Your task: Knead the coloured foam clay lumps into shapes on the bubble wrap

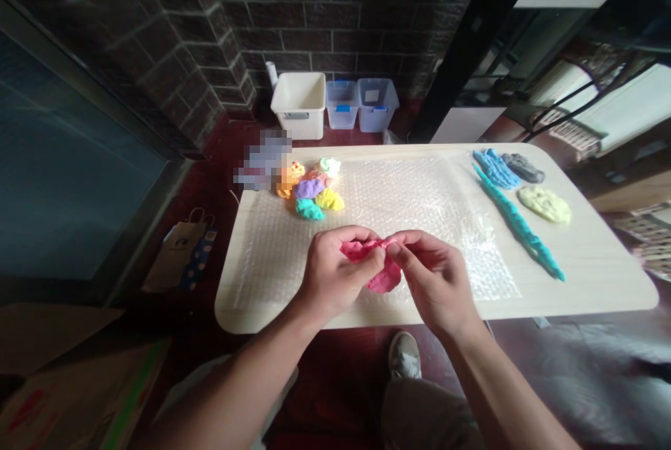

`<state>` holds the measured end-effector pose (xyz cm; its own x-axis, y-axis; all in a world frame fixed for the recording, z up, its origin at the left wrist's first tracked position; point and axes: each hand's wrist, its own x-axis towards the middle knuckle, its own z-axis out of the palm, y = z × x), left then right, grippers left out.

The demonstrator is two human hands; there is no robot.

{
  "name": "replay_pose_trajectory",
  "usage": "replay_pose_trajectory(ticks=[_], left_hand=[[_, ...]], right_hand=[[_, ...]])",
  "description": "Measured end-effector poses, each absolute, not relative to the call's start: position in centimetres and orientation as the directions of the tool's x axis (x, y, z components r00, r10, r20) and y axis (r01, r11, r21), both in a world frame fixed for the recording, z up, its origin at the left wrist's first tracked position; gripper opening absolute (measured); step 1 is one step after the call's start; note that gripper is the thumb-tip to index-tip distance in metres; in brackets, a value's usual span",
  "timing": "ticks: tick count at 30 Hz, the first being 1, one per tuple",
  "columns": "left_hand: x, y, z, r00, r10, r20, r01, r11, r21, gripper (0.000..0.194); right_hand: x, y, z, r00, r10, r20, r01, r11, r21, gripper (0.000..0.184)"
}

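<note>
A soft pink lump of modelling clay [385, 279] is held between both hands above the front of the table. My left hand [338, 265] is closed around its left side, thumb pressed on top. My right hand [435, 272] pinches the clay's upper right edge between thumb and fingers. Beyond them lies a sheet of bubble wrap [403, 191]. On its far left sits a cluster of clay lumps: orange [290, 177], purple [309, 189], yellow [330, 200], teal green [309, 209], pale green [328, 166] and a salmon one partly hidden.
On the table's [602, 289] right lie a long turquoise clay roll [518, 223], a blue clay piece [496, 168], a grey one [524, 168] and a pale yellow one [545, 204]. Behind the table stand a white bin [301, 125] and two clear bins [377, 114]. A paper bag [175, 258] stands left.
</note>
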<state>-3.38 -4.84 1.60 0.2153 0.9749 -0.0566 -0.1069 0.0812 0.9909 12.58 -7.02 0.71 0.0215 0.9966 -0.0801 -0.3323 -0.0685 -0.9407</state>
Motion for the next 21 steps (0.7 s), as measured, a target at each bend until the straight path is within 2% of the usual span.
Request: replay_pose_trajectory(ticks=[8,21], left_hand=[[-4.0,-5.0,2.1,0.221,0.975,-0.029,-0.072,0.046,0.996,0.019],[-4.1,-5.1,1.8,0.187,0.982,0.009,-0.023,-0.005,1.000,0.019]], right_hand=[[11.8,-6.9,1.0,0.012,0.995,-0.096,-0.368,-0.084,-0.926,0.021],[11.2,-7.0,0.7,-0.016,0.991,-0.133,-0.386,-0.129,-0.913,0.024]])
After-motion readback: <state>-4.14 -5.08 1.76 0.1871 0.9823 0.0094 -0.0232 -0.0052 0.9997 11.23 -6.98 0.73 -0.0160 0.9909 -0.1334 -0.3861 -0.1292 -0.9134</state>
